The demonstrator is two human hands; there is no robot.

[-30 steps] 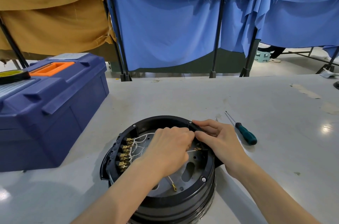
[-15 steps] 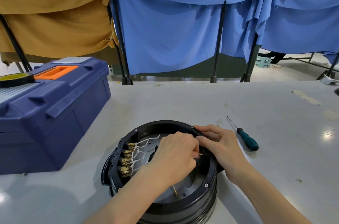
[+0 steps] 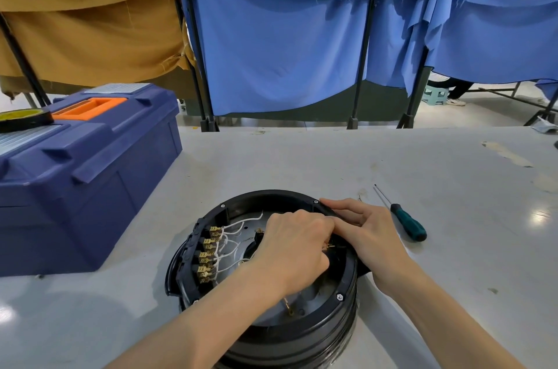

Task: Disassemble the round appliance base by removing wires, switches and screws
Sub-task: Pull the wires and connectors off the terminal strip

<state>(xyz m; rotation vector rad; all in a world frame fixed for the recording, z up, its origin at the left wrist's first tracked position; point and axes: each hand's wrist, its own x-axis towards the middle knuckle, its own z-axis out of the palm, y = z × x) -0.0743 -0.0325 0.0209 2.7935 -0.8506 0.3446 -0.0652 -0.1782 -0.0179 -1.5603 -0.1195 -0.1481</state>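
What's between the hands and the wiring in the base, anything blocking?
Nothing visible. The round base lies open on top, and both the left hand and right hand are at the brass terminal by its right rim. The screwdriver lies apart on the table.

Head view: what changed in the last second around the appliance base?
The left hand slid slightly right across the appliance base, its curled fingers closing up against the right hand at a brass terminal by the right rim; whether anything came free is hidden. The right hand stayed on the rim; screwdriver, toolbox and the wired terminal row unchanged.
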